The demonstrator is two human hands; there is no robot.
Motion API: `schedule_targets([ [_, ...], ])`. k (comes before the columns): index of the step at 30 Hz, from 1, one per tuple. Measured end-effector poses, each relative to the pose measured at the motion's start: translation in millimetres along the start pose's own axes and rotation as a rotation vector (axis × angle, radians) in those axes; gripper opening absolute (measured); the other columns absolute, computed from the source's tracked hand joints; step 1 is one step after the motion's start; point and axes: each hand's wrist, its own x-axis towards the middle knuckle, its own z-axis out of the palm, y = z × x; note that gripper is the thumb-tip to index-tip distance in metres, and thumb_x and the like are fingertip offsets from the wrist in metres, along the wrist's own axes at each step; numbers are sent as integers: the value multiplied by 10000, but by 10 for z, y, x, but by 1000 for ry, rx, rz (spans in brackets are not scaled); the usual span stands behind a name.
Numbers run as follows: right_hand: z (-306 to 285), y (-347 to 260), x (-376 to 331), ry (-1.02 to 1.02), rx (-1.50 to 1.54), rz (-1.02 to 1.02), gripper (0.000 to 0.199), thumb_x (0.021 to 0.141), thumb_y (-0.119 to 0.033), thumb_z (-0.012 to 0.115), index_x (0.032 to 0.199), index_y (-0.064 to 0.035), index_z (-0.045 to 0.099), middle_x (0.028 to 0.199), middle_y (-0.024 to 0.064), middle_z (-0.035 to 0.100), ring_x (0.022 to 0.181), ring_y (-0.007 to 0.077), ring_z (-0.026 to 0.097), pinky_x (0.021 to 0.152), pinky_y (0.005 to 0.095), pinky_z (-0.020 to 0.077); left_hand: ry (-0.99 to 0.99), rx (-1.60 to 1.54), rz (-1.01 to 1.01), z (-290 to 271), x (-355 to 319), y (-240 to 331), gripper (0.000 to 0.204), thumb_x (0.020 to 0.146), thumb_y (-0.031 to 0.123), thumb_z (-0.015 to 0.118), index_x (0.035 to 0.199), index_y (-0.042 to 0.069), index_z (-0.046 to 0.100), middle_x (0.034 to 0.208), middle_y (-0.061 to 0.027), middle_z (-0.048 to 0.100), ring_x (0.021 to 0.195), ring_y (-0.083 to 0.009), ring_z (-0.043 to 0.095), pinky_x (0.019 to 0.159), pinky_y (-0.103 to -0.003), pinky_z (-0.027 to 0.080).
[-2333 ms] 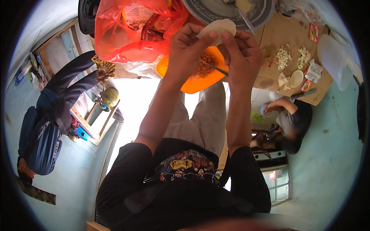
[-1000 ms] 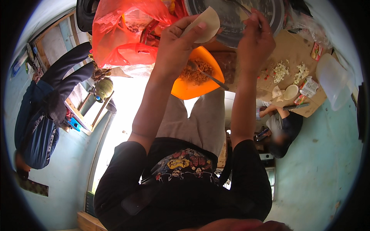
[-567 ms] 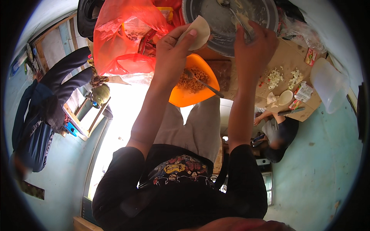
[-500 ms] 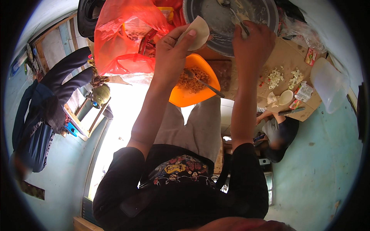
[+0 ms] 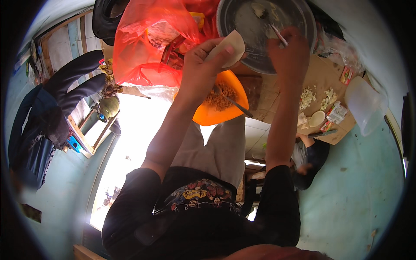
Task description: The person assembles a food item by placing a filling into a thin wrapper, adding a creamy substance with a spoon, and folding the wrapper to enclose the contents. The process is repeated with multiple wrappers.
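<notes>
My left hand (image 5: 204,65) pinches a pale round dough wrapper (image 5: 232,46) between thumb and fingers, curved and held up over the near left side of a wide grey basin (image 5: 242,30). With my right hand (image 5: 291,53) I grip the handle of a metal spoon (image 5: 278,34). Its bowl end, with some pale paste on it, is inside the basin, where whitish smears coat the bottom. Below my hands stands an orange bowl (image 5: 216,118) of brownish-orange shredded or noodle-like filling (image 5: 226,92). A second spoon (image 5: 241,109) rests in it; my left forearm hides part of the bowl.
A red plastic bag (image 5: 143,47) lies left of the basin. On the cardboard (image 5: 333,65) at right are chopped pale pieces (image 5: 307,97), a small round dish (image 5: 317,118), packets, a knife (image 5: 321,134) and a clear plastic container (image 5: 366,104). Another person (image 5: 313,162) sits nearby, lower right.
The view has shifted slightly. My right hand and the spoon have tilted, and paste now shows on the spoon's bowl end. The left hand still holds the wrapper.
</notes>
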Motion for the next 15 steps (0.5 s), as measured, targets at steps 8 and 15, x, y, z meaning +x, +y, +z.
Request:
schedule_targets([
  [8,196,-32,161,92,1034,177,217,995,-175,633,1086,-6,735,862,4,718,676,53,586,620,236,474,-6,-44,2,93,-42,10,388,950,116,742,1255,-89,617,1144,-160,722,1029,-217,738,925,-312,588],
  [15,247,167,24,353,690,82,257,1030,-227,632,1086,-3,746,858,30,716,693,73,608,649,232,481,1,65,-35,101,-108,-26,408,903,137,797,1236,-56,664,1107,-136,739,994,-204,729,929,-328,590],
])
